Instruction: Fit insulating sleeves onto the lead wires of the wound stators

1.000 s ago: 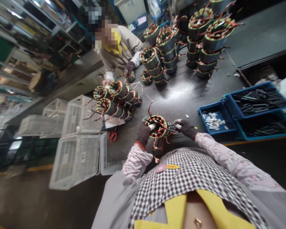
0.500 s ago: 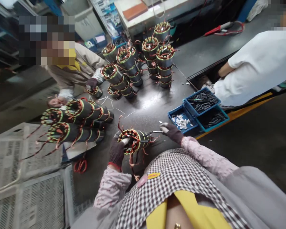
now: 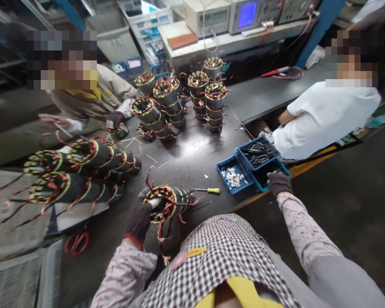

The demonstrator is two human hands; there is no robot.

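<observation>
My left hand (image 3: pixel 140 216), in a dark glove with pale fingertips, grips the near rim of a motor stator (image 3: pixel 182 200) lying on its side, the thumb inside its opening. Red and black lead wires stick out of both its ends. At its far end lies a hooked tool with a yellow handle (image 3: pixel 213 191), its metal shaft reaching to the windings. My right hand (image 3: pixel 279 183) is over the teal bin (image 3: pixel 287 169), its fingers dipping in among dark pieces. Whether they grasp any cannot be seen.
A blue bin of white scraps (image 3: pixel 223 188) and a blue bin of black tubes (image 3: pixel 240 156) adjoin the teal one. Stacked stators (image 3: pixel 215 102) stand farther back; others lie at left by red-handled scissors (image 3: pixel 77 243). Co-workers sit across and at right.
My right hand has let go of the yellow-handled tool and moved right to the teal bin. My left hand stays on the stator. The whole view has shifted.
</observation>
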